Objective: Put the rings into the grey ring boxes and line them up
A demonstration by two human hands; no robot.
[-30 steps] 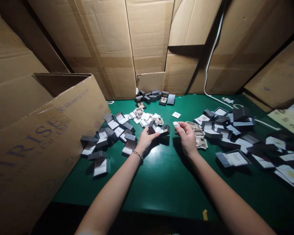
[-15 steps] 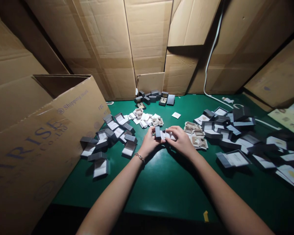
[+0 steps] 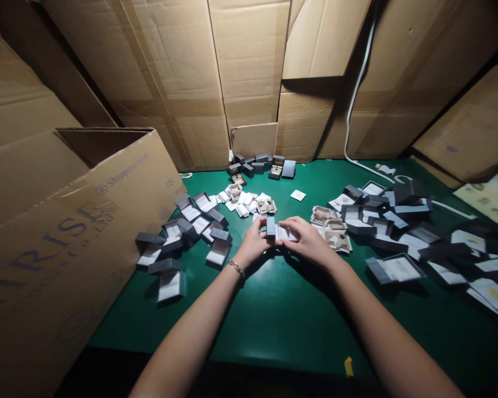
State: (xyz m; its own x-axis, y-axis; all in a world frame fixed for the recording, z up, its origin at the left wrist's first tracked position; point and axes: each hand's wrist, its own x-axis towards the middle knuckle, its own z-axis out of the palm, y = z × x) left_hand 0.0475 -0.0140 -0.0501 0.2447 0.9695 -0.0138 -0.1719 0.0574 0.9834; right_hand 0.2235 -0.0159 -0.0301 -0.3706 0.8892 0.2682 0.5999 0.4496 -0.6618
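Observation:
A small grey jewellery box point(image 3: 270, 226) with a white lining stands open between my hands, its lid upright. My left hand point(image 3: 254, 243) grips the box at its left side. My right hand point(image 3: 305, 237) presses its fingers on the white inner part point(image 3: 285, 233) from the right. Close to my right hand lie beige card inserts point(image 3: 327, 224). White pads point(image 3: 244, 202) lie just beyond my left hand. The box's contents are hidden by my fingers.
Open grey boxes lie in heaps at left point(image 3: 182, 232) and right point(image 3: 384, 221) on the green table mat point(image 3: 274, 309). More grey boxes point(image 3: 253, 165) stand at the back. A large shipping carton point(image 3: 87, 221) leans in from the left, and cardboard sheets point(image 3: 249, 61) line the wall.
My hands have come together from apart, and my right hand has moved left onto the box. The box has turned so its lid stands upright and has shifted right.

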